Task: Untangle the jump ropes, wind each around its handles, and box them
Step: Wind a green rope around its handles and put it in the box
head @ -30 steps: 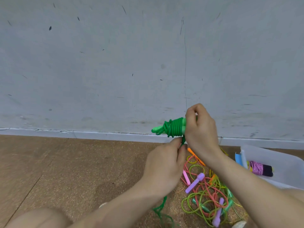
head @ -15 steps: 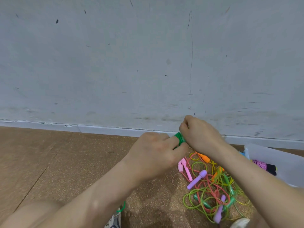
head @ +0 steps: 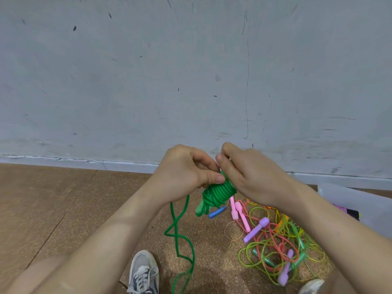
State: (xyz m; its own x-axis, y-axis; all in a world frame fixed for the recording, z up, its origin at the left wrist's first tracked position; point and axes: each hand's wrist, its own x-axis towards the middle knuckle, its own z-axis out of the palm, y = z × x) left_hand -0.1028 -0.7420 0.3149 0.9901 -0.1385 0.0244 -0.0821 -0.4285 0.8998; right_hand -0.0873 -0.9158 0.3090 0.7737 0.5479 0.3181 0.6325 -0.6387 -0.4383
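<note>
A brown cork floor (head: 63,209) meets a grey wall (head: 127,81). Low down, a grey sneaker (head: 144,270) stands on the floor. Just right of it, a loose green rope tail (head: 180,228) hangs in wiggly loops from the hands to the bottom edge.

The left hand (head: 182,170) is up in the air. Its fingers are curled and its thumb presses on the green jump rope (head: 219,190), so it holds it tight. The rope is wound many times round its handles into a fat bundle. 1 handle end (head: 200,207) pokes out below. The right hand (head: 254,177) grips the top of the same bundle, with its fingers curled round it.

Under the hands, on the floor, lie a blue handle (head: 217,212), 2 pink handles (head: 239,211) and a purple handle (head: 256,229). Next to them is a tangled pile of ropes (head: 273,249), yellow-green, orange and pink.

At the far right is a clear plastic box (head: 364,211). A wound pink rope (head: 340,207) peeks out inside it, partly hidden by the arm.
</note>
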